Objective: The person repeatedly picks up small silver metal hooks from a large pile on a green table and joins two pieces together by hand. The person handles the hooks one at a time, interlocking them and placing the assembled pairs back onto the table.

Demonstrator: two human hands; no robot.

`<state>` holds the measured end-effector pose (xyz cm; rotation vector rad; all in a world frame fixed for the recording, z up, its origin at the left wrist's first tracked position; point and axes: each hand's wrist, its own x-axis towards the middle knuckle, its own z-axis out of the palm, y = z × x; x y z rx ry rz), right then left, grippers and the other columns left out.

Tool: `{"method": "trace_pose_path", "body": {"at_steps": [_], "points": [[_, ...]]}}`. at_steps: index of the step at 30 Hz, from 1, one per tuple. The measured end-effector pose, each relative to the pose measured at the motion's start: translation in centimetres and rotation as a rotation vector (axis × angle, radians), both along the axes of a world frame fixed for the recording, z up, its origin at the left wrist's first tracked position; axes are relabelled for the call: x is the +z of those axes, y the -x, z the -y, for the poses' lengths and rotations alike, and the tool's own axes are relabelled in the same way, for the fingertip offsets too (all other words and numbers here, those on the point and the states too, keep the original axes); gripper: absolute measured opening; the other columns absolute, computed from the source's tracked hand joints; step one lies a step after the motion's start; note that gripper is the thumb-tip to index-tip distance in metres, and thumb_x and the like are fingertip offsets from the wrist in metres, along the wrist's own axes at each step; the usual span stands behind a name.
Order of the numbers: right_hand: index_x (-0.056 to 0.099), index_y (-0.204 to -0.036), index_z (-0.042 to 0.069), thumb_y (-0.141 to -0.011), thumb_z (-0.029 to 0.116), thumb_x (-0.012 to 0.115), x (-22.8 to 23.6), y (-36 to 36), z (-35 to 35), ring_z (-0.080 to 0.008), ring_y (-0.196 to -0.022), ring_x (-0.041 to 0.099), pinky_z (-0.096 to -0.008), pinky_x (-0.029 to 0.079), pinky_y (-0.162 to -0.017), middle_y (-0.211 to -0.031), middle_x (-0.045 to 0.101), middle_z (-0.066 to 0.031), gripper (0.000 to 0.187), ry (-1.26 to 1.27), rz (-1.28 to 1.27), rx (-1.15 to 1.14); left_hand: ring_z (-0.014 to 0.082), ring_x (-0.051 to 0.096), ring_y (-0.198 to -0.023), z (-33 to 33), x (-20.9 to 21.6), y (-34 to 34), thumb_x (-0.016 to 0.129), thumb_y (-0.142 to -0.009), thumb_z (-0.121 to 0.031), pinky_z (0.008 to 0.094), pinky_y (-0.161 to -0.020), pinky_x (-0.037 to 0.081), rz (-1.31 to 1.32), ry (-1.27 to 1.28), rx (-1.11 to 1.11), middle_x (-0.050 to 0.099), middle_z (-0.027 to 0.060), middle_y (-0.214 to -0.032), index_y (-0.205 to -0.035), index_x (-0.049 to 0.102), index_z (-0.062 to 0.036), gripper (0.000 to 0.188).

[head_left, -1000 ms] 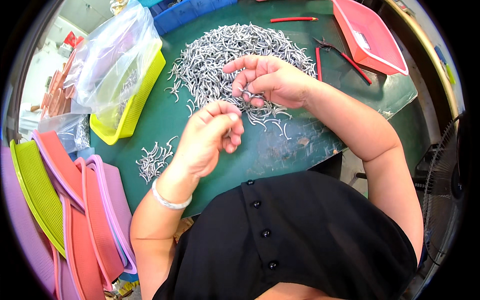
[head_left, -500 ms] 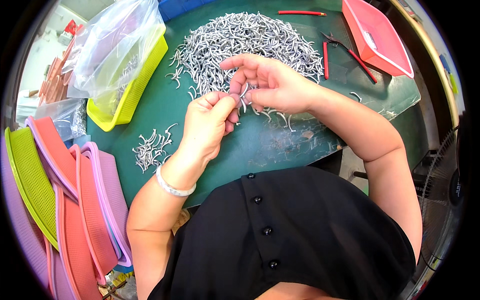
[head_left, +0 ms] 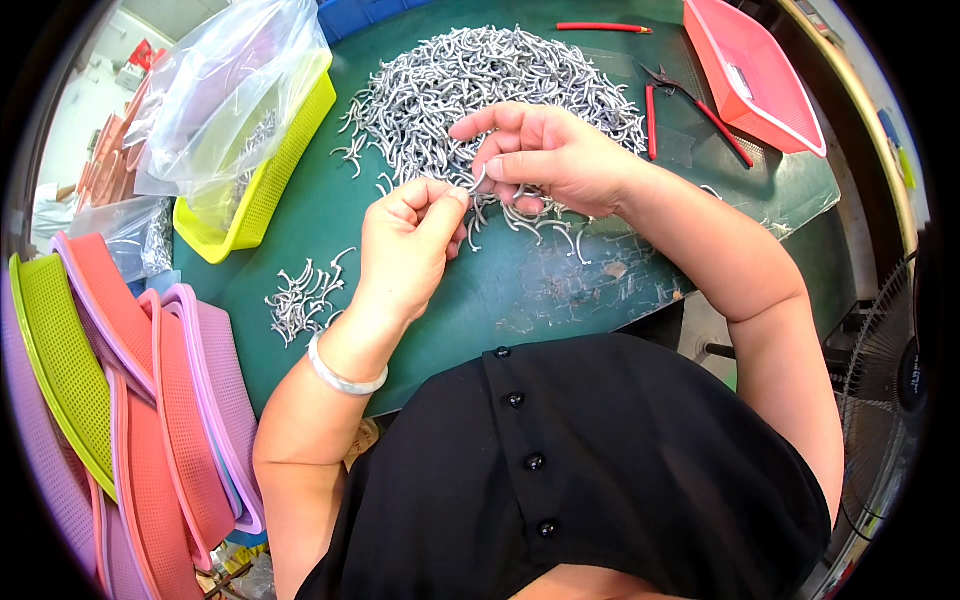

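Observation:
A large heap of small curved grey pieces [head_left: 500, 75], thin with thicker ends, covers the far middle of the green table. In front of it my left hand [head_left: 405, 240] pinches one such curved piece [head_left: 479, 180] between thumb and forefinger. My right hand [head_left: 555, 165] holds that piece's other end at its thumb tip, fingers curled and the forefinger raised over the heap. More loose pieces [head_left: 575, 243] lie just below my right hand, partly hidden by its fingers. Left of my left wrist, a smaller pile [head_left: 300, 305] of the pieces rests on the table.
A yellow-green basket [head_left: 285, 160] with a clear plastic bag [head_left: 230, 90] stands at left. Stacked pink, purple and green baskets [head_left: 185, 430] fill the near left. At far right are red-handled pliers [head_left: 715, 120], red sticks [head_left: 652, 120] and a pink tray [head_left: 735, 45]. A fan [head_left: 880, 380] stands right.
My left hand has drawn slightly left and my right hand has lifted a little, so the fingertips are farther apart. The piece between them shows more clearly.

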<state>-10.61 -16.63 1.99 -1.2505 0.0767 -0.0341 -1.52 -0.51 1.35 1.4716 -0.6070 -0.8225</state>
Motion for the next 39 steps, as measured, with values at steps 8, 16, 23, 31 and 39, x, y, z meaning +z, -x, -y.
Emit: {"method": "trace_pose_path", "body": {"at_steps": [8, 16, 23, 31, 39], "points": [[0.04, -0.119, -0.002, -0.079, 0.003, 0.055, -0.6, 0.0, 0.0, -0.005, -0.056, 0.047, -0.0175, 0.039, -0.047, -0.078, 0.056, -0.0031, 0.043, 0.148, 0.069, -0.013, 0.0019, 0.042, -0.051, -0.1, -1.1, 0.0, 0.055, -0.084, -0.012, 0.0155, -0.046, 0.032, 0.365, 0.11, 0.011, 0.051, -0.0046, -0.062, -0.08, 0.058, -0.0035, 0.01], [0.041, -0.119, 0.0, -0.079, 0.004, 0.055, -0.4, 0.0, -0.1, -0.0034, -0.055, 0.047, -0.0163, 0.037, -0.045, -0.078, 0.056, 0.0, 0.043, 0.285, 0.109, -0.083, 0.0074, 0.044, -0.054, -0.4, -0.2, -0.5, 0.041, -0.089, -0.022, 0.0185, -0.047, 0.033, -0.279, 0.052, -0.117, 0.053, 0.0025, -0.066, -0.087, 0.056, -0.0018, 0.025], [0.045, -0.116, 0.003, -0.077, 0.002, 0.057, 0.2, -0.1, 1.0, -0.0029, -0.062, 0.049, -0.0159, 0.037, -0.046, -0.081, 0.057, 0.0002, 0.041, 0.15, 0.018, -0.143, 0.0187, 0.055, -0.082, -0.4, 0.7, 0.0, 0.039, -0.084, -0.005, 0.0293, -0.075, 0.046, -0.598, 0.091, -0.278, 0.055, 0.0123, -0.093, -0.103, 0.047, 0.0042, 0.023], [0.047, -0.11, -0.001, -0.078, 0.003, 0.057, 0.5, -0.8, 4.9, -0.0042, -0.061, 0.049, -0.0152, 0.035, -0.045, -0.083, 0.059, -0.0066, 0.033, 0.044, -0.017, -0.165, 0.017, 0.058, -0.083, 4.2, 2.4, 4.8, 0.042, -0.081, 0.005, 0.0264, -0.072, 0.049, -0.209, -0.082, -0.55, 0.056, 0.0096, -0.091, -0.103, 0.051, 0.0038, 0.023], [0.049, -0.103, -0.005, -0.072, -0.001, 0.061, 5.0, 0.0, 7.8, -0.0083, -0.057, 0.052, -0.0187, 0.039, -0.043, -0.079, 0.06, -0.0105, 0.033, 0.255, 0.012, -0.277, 0.0137, 0.052, -0.088, 12.5, 0.6, 9.2, 0.039, -0.076, 0.008, 0.0243, -0.079, 0.043, 0.148, -0.057, -0.7, 0.054, 0.0085, -0.094, -0.101, 0.05, 0.0054, 0.028]]}}
